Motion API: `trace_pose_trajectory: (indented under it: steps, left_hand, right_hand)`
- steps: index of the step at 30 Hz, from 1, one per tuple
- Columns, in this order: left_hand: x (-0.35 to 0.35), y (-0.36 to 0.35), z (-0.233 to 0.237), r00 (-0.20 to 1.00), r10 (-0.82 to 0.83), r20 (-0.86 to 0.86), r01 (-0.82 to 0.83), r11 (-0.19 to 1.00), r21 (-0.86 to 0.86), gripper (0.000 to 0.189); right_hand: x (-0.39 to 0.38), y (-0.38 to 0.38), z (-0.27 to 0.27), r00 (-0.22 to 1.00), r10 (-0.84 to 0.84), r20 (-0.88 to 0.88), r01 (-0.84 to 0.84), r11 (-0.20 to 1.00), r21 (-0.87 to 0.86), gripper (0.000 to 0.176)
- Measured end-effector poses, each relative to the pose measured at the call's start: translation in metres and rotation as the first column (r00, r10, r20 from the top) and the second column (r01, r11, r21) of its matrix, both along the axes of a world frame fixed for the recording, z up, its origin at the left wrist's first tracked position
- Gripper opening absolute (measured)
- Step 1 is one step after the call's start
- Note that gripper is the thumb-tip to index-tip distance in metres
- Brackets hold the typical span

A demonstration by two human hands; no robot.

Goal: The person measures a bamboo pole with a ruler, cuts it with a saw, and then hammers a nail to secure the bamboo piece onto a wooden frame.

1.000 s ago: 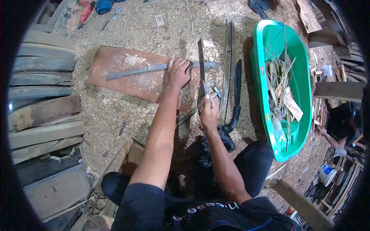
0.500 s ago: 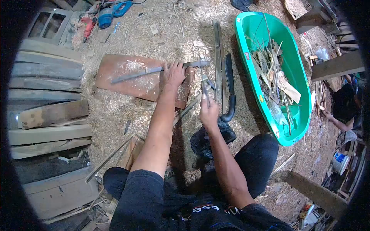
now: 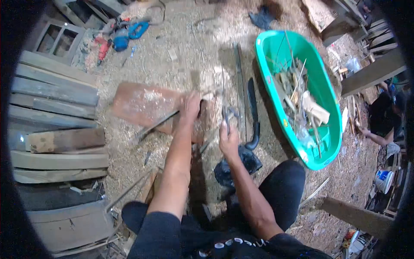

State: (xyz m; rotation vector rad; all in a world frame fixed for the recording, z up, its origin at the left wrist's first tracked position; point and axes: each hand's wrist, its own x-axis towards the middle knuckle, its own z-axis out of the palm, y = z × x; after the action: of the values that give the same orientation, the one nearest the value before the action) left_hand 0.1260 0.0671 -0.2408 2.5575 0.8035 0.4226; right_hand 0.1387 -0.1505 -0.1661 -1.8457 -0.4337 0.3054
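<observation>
A dark narrow wooden strip (image 3: 157, 123) lies slantwise over a reddish-brown board (image 3: 146, 99). My left hand (image 3: 190, 105) is closed around the strip near its right end and presses on the board's right side. Just right of it, my right hand (image 3: 229, 139) grips a thin-bladed tool (image 3: 223, 84), which looks like a saw seen edge-on, its blade pointing away from me. Its handle is mostly hidden by the fingers. A machete (image 3: 252, 101) with a black curved handle lies to the right, beside a long straight bar (image 3: 239, 73). Motion blurs the left hand and strip.
A green plastic tub (image 3: 282, 114) with wood scraps stands at right. Planks (image 3: 64, 114) are stacked along the left. Power tools (image 3: 121, 41) lie at the upper left. A black bag-like bundle (image 3: 250, 160) sits before my knee. Another person's hand (image 3: 365, 131) shows far right.
The strip has tilted more steeply, its left end now nearer me. My right hand has moved slightly towards me with its tool turned upright. The whole view has shifted a little.
</observation>
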Motion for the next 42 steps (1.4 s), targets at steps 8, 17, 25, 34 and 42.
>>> trace_pose_trajectory:
  steps: [8,17,25,34,42]
  left_hand:
    - [-0.048,-0.022,0.057,0.957,0.118,-0.265,-0.113,0.993,0.033,0.04]
    - [-0.085,-0.06,0.052,0.923,-0.057,-0.381,0.044,0.998,-0.042,0.048]
    - [-0.072,-0.059,0.029,0.837,-0.197,-0.511,0.202,0.978,-0.046,0.041]
    - [-0.074,-0.089,0.177,0.962,-0.215,-0.166,0.101,0.851,-0.515,0.034]
    - [-0.061,-0.068,0.499,0.971,-0.164,-0.174,0.053,0.857,-0.513,0.038]
  right_hand:
    - [-0.002,-0.016,0.091,0.96,0.036,-0.278,0.008,0.988,0.152,0.03]
    - [-0.003,-0.025,0.068,0.977,0.129,-0.167,-0.173,0.944,-0.28,0.033]
    - [-0.006,-0.037,0.027,0.976,0.146,-0.161,-0.185,0.948,-0.258,0.03]
    - [0.018,-0.045,0.165,0.992,0.04,-0.118,-0.078,0.939,-0.336,0.03]
    - [0.074,-0.021,0.426,0.983,-0.183,0.016,0.184,0.972,-0.144,0.033]
